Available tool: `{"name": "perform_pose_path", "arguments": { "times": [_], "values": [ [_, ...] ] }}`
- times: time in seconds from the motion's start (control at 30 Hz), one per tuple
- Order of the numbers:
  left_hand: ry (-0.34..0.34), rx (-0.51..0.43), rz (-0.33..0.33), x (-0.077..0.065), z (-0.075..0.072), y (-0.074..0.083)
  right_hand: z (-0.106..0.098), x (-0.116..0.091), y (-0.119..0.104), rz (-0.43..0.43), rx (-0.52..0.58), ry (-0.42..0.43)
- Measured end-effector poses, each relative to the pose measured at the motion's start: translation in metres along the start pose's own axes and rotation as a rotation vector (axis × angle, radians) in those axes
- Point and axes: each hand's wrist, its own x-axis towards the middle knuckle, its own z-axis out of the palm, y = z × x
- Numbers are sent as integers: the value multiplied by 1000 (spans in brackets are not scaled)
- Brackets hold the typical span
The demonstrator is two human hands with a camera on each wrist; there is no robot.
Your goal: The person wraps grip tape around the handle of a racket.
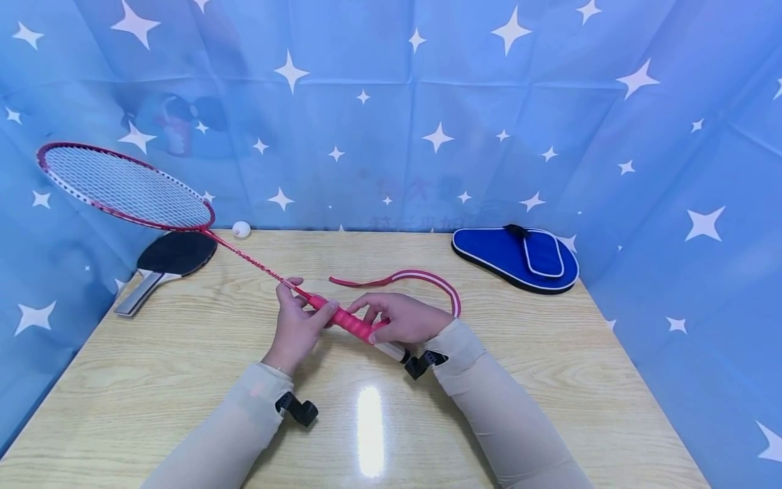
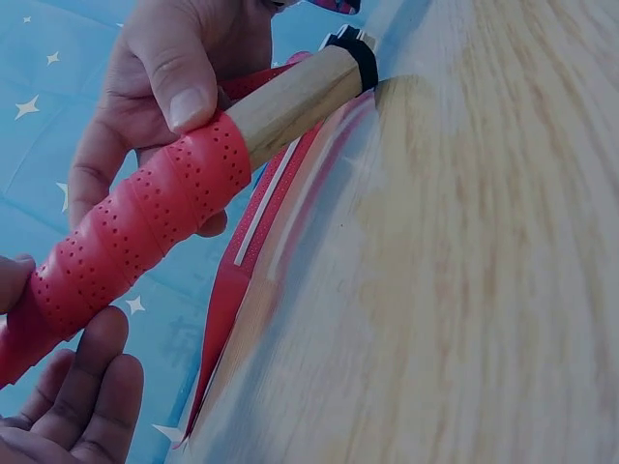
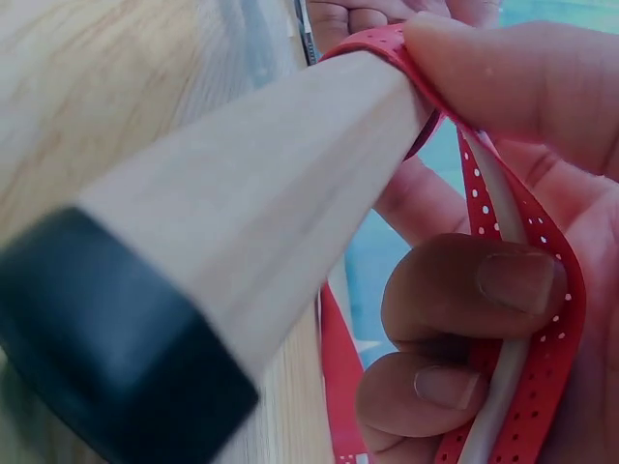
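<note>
A red badminton racket (image 1: 131, 190) is held slantwise over the table, head up at the far left. Perforated red grip tape (image 2: 145, 222) spirals down its handle, leaving bare wood (image 2: 300, 104) near the black butt end (image 3: 116, 338). My left hand (image 1: 297, 333) holds the wrapped upper handle between thumb and fingers. At the edge of the winding, the thumb of my right hand (image 1: 409, 318) presses the tape against the wood. Its fingers curl round the loose tape strip (image 3: 556, 319), which has a pale center line. The rest of the strip (image 1: 421, 273) curves behind that hand.
A black table tennis paddle (image 1: 177, 255) lies at the table's left edge, beneath the racket head. Near the back edge is a white ball (image 1: 241, 229). A blue paddle case (image 1: 507, 255) lies at the back right, before a starry blue curtain (image 1: 391, 115).
</note>
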Motion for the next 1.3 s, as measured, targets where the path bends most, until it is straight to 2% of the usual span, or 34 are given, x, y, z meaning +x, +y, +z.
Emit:
{"name": "perform_pose_path", "arguments": {
  "times": [0.27,0.47,0.7,1.0,1.3],
  "values": [
    [-12,1,-16,0,-1,0,-1,-1,-2,22,42,-23],
    [-25,42,-15,-1,-2,0,0,0,-3,24,9,-11],
    [-26,24,-1,1,-2,-1,2,1,-1,21,-15,-7],
    [-31,8,-5,1,-1,0,1,1,2,32,67,-37],
    [-27,20,-6,2,-2,-2,1,1,0,39,30,-41]
  ]
}}
